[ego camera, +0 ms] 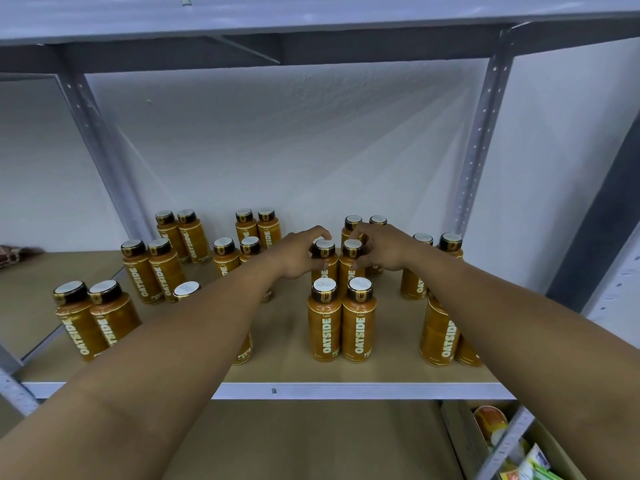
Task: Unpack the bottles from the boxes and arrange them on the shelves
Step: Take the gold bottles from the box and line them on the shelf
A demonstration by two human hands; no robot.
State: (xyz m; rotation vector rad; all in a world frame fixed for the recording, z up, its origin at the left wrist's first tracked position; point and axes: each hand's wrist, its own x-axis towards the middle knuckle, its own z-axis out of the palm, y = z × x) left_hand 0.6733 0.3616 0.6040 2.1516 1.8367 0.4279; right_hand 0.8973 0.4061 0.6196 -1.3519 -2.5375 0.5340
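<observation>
We see two upright bottles touching side by side on the shelf. The left hand pinches the left bottle by its cap, the right hand the right bottle — each stands directly below its fingers, long axis vertical.

Both arms stretched forward; left hand grips left bottle, right hand right bottle.

The left forearm hides all but the cap of one Oatside bottle; the frame edge cuts off a cardboard box.
</observation>
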